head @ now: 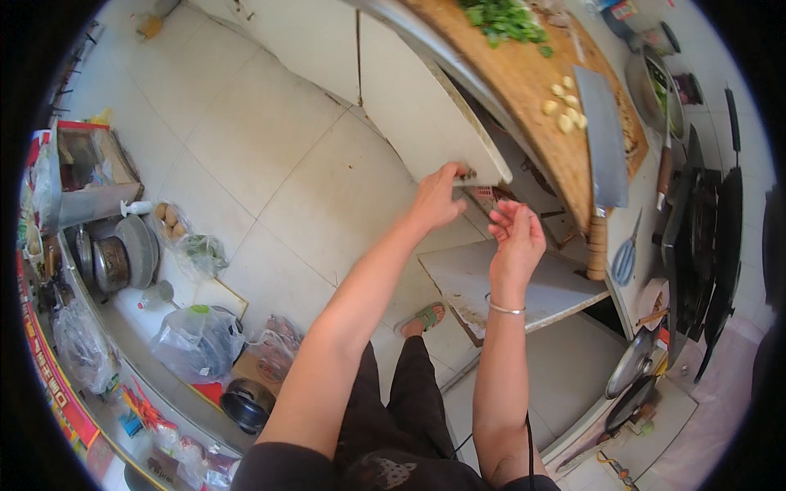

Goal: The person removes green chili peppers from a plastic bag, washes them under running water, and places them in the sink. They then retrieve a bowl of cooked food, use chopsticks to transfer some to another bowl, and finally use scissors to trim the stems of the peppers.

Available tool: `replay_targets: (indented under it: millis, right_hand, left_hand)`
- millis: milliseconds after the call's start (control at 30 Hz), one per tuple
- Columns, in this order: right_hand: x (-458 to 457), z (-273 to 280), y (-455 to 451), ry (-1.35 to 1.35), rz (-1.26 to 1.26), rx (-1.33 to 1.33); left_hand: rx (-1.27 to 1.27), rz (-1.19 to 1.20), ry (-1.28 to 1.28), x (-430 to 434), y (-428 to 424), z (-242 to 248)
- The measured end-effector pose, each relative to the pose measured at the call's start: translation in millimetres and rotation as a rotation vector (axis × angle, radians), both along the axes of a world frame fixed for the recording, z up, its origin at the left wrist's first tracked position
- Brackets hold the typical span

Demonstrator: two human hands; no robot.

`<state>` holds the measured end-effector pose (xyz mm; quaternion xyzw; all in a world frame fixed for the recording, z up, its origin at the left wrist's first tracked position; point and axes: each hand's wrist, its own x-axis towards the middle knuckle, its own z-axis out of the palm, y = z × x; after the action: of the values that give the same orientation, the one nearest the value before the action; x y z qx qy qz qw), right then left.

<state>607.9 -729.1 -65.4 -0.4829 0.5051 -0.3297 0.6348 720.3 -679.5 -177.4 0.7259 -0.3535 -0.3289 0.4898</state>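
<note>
My left hand [437, 197] is at the lower corner of a white cabinet door [424, 104], which stands ajar. Its fingertips touch the door near a small dark knob [468, 175], while the thumb is spread apart from them. Just right of it is my right hand [519, 242], palm turned up, its fingers half curled with nothing visible in them. A bracelet circles the right wrist. Below both hands, a second cabinet door [491, 276] is swung out wide. Between the doors, part of the dark cabinet inside shows, with a red plastic basket [482, 192] partly hidden.
On the counter, a wooden cutting board [516, 80] bears chopped greens [506, 21], peeled garlic cloves [566, 113] and a cleaver [602, 141], handle over the edge. Scissors [625, 261] and a gas stove [694, 245] adjoin it. Shelves with pots [110, 264] and bags [199, 344] stand left.
</note>
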Motion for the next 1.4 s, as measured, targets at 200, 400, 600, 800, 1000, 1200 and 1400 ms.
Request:
replay_targets:
  millis: [200, 400, 600, 800, 1000, 1200, 1400]
  right_hand:
    - [48.9, -67.0, -14.6, 0.082, -0.095, 0.181]
    - [81.5, -133.1, -62.9, 0.169, -0.108, 0.195]
    - [93.5, -150.0, -134.0, 0.171, -0.182, 0.141]
    - [103.2, -151.6, -203.2, 0.368, -0.024, 0.168]
    - [97.6, -162.3, -247.1, 0.43, -0.045, 0.1]
    - [80.2, -156.8, -247.7, 0.474, -0.037, 0.026]
    - [58.4, -121.0, -141.0, 0.432, 0.067, 0.076]
  left_hand:
    - [-0.064, 0.3, -0.128, 3.9, 126.2, -22.7]
    - [-0.004, 0.469, -0.367, 63.1, 204.8, -44.1]
    - [-0.087, 0.495, -0.436, 101.1, 228.2, -59.8]
    - [-0.12, 0.485, -0.358, 102.1, 231.8, -68.6]
    - [-0.169, 0.46, -0.386, 101.7, 231.6, -75.2]
    - [-0.052, 0.567, -0.253, 83.1, 232.8, -69.1]
    - [0.159, 0.437, -0.048, 53.2, 223.7, -62.7]
